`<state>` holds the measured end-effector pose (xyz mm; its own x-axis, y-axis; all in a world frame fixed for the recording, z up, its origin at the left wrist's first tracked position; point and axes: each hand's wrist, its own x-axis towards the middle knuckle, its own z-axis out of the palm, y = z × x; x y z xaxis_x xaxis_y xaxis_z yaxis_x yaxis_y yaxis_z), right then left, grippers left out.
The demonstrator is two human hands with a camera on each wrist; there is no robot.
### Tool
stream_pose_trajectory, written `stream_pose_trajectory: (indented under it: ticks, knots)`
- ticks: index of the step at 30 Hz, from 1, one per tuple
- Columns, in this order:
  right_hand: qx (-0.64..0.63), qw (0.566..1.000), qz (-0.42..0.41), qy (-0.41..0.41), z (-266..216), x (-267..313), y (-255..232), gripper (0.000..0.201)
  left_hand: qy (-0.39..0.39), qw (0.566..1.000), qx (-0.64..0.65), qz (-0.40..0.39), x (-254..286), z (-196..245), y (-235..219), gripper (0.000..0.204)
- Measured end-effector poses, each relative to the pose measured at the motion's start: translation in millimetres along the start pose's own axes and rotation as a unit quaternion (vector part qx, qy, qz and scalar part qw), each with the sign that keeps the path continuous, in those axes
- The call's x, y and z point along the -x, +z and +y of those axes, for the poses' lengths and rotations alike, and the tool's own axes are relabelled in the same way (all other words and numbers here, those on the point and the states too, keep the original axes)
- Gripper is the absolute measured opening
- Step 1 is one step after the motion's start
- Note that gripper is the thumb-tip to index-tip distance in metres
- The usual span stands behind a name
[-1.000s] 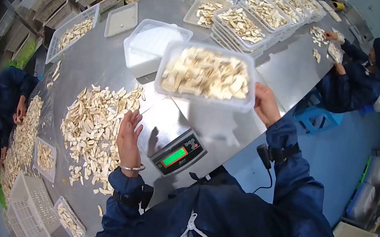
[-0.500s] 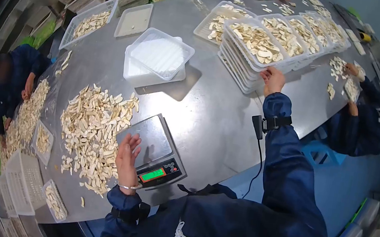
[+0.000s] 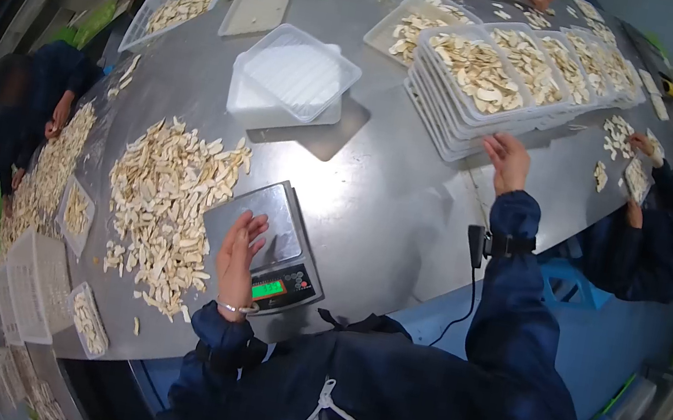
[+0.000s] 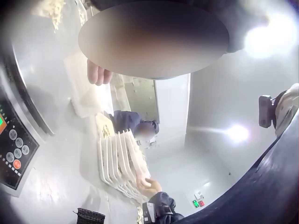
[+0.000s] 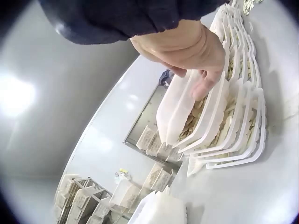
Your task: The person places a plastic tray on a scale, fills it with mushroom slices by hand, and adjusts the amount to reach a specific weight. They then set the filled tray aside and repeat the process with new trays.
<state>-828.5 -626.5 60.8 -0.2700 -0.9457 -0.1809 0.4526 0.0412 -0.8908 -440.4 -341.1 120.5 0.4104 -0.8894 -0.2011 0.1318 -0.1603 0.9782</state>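
Observation:
My left hand (image 3: pixel 236 269) hovers beside the digital scale (image 3: pixel 263 224), fingers straight and holding nothing, overlapping the plate's near edge in the head view. My right hand (image 3: pixel 508 163) is at the near corner of a stack of clear plastic trays (image 3: pixel 450 118). Its fingers are loosely bent. In the right wrist view its fingertips (image 5: pixel 201 89) lie right at the upper tray's rim. The top tray is full of pale, brown-edged slices (image 3: pixel 477 69) that look like dried mushroom. Left of the scale spreads a loose pile of the same slices (image 3: pixel 169 200).
Empty trays (image 3: pixel 296 79) are stacked behind the scale. More filled trays (image 3: pixel 546 72) stand at the back right. A white basket (image 3: pixel 34 288) is at the left front. Other people work at the steel table's (image 3: pixel 372 207) left, far and right sides.
My right hand carried a filled tray rightward from over the scale to the stack, then drew slightly back from its corner. The left hand stays by the scale, fingers straight.

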Motion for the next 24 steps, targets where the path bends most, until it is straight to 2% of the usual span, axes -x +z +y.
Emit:
stream_pose_trajectory:
  ticks: [1, 4, 7, 9, 11, 13, 14, 16, 17, 18, 21, 22, 24]
  knots:
    - [0.002, 1.0, 0.007, -0.018, 1.1, 8.5, -3.2, 0.022, 0.002, 1.0, 0.003, 0.001, -0.7, 0.4, -0.7, 0.052]
    - [0.201, 0.966, -0.002, -0.16, 14.0, 40.1, 7.4, 0.024, 0.006, 1.0, 0.001, 0.003, -2.7, -0.9, -4.2, 0.047]
    - [0.332, 0.895, -0.214, -0.207, 32.7, 79.0, 79.0, 0.022, -0.001, 1.0, 0.002, 0.007, -1.3, -1.9, -9.2, 0.04]
    - [0.418, 0.843, -0.264, -0.212, 32.5, 93.2, 137.1, 0.028, -0.004, 1.0, -0.002, 0.0, 1.1, -0.4, -12.9, 0.039]
    - [0.462, 0.826, -0.264, -0.186, 72.3, 59.6, 166.4, 0.041, -0.004, 1.0, -0.003, 0.011, 7.8, -0.4, -18.0, 0.038]
    - [0.422, 0.854, -0.303, 0.038, 74.1, 54.5, 203.1, 0.047, -0.01, 1.0, 0.001, 0.025, 17.6, -3.5, -26.9, 0.041]
    - [0.397, 0.848, -0.317, 0.152, 77.8, 56.3, 218.6, 0.05, -0.022, 0.999, 0.011, 0.037, 23.7, -4.6, -31.6, 0.041]
    - [0.384, 0.855, -0.296, 0.186, 106.4, 56.5, 234.3, 0.052, -0.027, 0.998, 0.02, 0.062, 37.1, -6.0, -43.5, 0.038]
    - [0.378, 0.857, -0.284, 0.202, 114.6, 60.1, 242.0, 0.053, -0.029, 0.997, 0.025, 0.074, 42.8, -6.6, -49.5, 0.037]
    - [0.388, 0.841, -0.309, 0.217, 118.4, 61.7, 247.3, 0.052, -0.018, 0.996, 0.024, 0.089, 47.8, -11.1, -57.1, 0.039]
    - [0.36, 0.88, -0.287, 0.116, 143.7, 62.6, 248.6, 0.039, -0.018, 0.992, 0.022, 0.126, 57.3, -17.1, -77.2, 0.041]
    - [0.345, 0.897, -0.261, 0.094, 157.3, 52.2, 246.9, 0.027, -0.006, 0.99, 0.024, 0.136, 59.3, -16.7, -81.9, 0.042]
    - [0.338, 0.912, -0.232, 0.03, 155.3, 45.7, 239.6, 0.024, -0.001, 0.988, 0.022, 0.154, 59.8, -15.8, -92.5, 0.042]
